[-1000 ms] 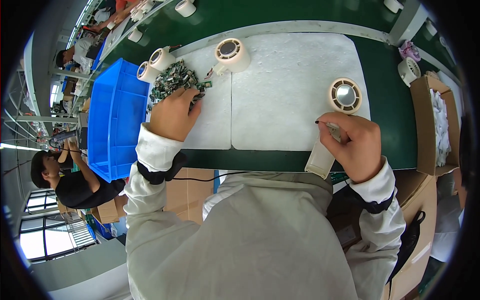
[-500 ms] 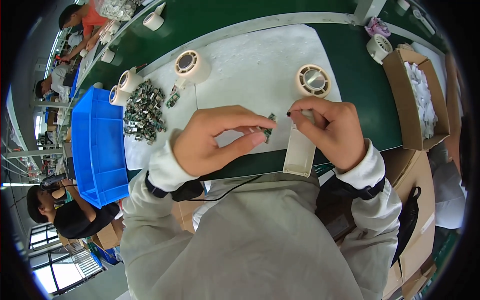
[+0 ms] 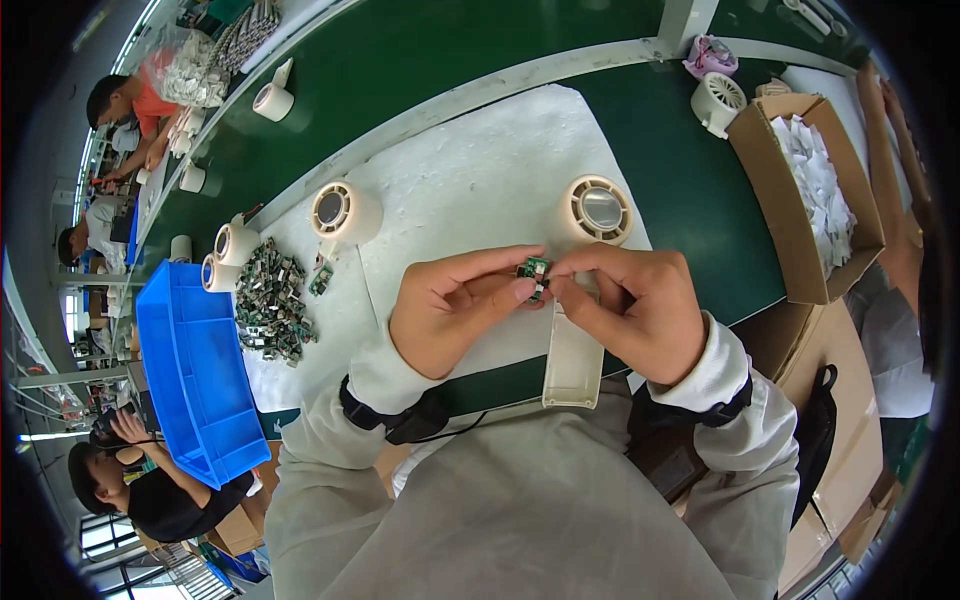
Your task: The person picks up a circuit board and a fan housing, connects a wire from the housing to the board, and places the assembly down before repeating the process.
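Observation:
My left hand [image 3: 440, 312] pinches a small green circuit board [image 3: 534, 268] between thumb and fingers. My right hand [image 3: 645, 312] is closed too, its thumb and index fingertips meeting at the board's right edge; what they grip is hidden. Under my right hand lies a cream handheld fan body: its round slotted head [image 3: 600, 208] with a silvery disc shows beyond the fingers, and its open, hollow handle [image 3: 572, 372] sticks out toward me. Another cream fan head [image 3: 345, 212] stands to the left, with a loose circuit board [image 3: 320, 280] beside it.
A heap of circuit boards [image 3: 272, 305] lies left on the white mat [image 3: 480, 150], next to a blue divided bin [image 3: 200, 370]. More fan parts [image 3: 235, 243] stand behind the heap. At right is a cardboard box [image 3: 760, 190] of white pieces, near another fan head [image 3: 718, 103]. Other people are at left and right.
My hands have come together, the right fingertips moving left to the circuit board. The dark tip seen earlier in my right pinch is now hidden. The whole view has shifted.

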The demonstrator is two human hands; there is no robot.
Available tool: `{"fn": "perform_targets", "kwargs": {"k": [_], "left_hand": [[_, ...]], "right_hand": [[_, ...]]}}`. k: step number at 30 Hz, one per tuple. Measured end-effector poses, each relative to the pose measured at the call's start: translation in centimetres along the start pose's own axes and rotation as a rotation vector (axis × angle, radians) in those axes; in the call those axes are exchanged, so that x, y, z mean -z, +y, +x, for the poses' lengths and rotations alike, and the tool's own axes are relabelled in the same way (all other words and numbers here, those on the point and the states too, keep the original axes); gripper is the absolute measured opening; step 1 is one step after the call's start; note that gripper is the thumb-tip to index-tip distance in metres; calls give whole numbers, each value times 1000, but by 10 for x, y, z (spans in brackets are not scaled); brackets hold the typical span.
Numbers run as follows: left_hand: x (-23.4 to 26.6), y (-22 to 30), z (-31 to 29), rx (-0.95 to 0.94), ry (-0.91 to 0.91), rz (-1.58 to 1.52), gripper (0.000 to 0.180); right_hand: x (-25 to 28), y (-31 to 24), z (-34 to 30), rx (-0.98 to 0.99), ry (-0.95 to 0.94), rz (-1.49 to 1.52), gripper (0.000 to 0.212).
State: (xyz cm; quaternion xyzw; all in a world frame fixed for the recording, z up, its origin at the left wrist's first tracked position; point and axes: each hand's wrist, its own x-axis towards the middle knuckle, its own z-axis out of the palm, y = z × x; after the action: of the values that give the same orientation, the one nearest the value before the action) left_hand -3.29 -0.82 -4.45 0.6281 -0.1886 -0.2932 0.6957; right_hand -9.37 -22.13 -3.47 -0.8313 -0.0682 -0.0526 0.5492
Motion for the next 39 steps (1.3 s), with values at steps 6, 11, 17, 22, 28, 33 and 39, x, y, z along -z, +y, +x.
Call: {"fn": "perform_targets", "kwargs": {"k": [6,11,17,22,28,33,39], "left_hand": [[2,3,1,-12,-24,34,35],[3,-1,-2,-47,-33,36,32],[7,-3,-3,-156,-59,142,31],[11,-4,0,-132,-101,74,31],[18,-2,3,48,-196,-119,34],[16,-8,4,10,-189,-167,27],[13,-11,7,-27,-143,-137,27]], "right_hand": [[-1,1,3,-12,27,4,13],[-2,2,2,15,29,-19,12],[-2,3,1,24,29,-27,13],[4,1,3,5,8,8,13],[11,7,6,-88,-116,126,14],[8,11,6,-111,-127,141,15],[6,14,7,-72,-66,59,16]]}}
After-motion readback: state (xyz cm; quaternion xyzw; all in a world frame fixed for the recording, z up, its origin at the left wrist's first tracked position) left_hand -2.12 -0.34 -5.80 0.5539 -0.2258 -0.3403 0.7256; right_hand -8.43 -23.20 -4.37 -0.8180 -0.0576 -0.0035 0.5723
